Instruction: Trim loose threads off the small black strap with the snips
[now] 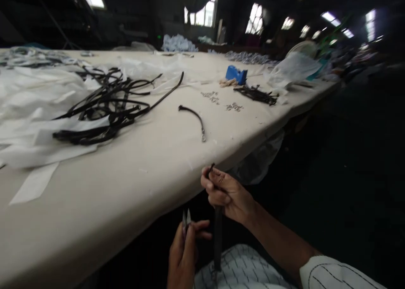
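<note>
In my left hand (182, 255) I hold small snips (186, 218), their two pointed metal tips up and slightly apart. The rest of that tool is hidden in my palm. Pinched between the fingers of my right hand (229, 194) is a narrow black strap (217, 238). Its short end shows above my fingertips, and the longer part hangs down to my lap. Both hands are just off the table's edge, the right one higher. Beyond them, on the pale table (152, 154), lies a short black cord (196, 116) with a metal clasp at its near end.
A tangle of black straps (107, 105) lies at left beside white sheeting (38, 99). Two clusters of small metal parts (234, 107) are toward the right, near a bundle of dark strips (257, 95) and a blue tape dispenser (236, 74). Farther right is a clear plastic bag (292, 67).
</note>
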Demonstrator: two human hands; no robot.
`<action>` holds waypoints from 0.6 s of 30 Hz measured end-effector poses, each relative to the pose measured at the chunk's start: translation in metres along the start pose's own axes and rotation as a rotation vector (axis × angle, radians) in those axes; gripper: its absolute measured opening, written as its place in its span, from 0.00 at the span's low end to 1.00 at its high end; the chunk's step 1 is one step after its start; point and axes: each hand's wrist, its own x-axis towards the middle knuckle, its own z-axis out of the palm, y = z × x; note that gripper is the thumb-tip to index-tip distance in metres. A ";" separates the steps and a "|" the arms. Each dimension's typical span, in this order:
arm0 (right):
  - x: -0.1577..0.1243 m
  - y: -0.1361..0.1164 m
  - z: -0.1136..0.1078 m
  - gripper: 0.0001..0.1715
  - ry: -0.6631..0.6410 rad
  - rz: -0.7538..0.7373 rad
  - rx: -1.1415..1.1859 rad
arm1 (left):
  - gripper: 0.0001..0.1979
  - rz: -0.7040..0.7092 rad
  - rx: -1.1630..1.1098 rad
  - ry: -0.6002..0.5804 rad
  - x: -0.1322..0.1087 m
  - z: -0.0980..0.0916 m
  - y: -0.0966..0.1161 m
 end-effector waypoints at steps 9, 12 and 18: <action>0.001 0.039 -0.054 0.03 0.269 -0.132 0.051 | 0.14 -0.157 -0.366 -0.088 -0.041 -0.020 -0.032; -0.005 0.045 -0.072 0.04 0.310 -0.097 0.029 | 0.15 -0.171 -0.330 -0.054 -0.046 -0.029 -0.041; -0.012 0.047 -0.096 0.05 0.365 -0.119 0.011 | 0.16 -0.210 -0.291 -0.070 -0.046 -0.037 -0.050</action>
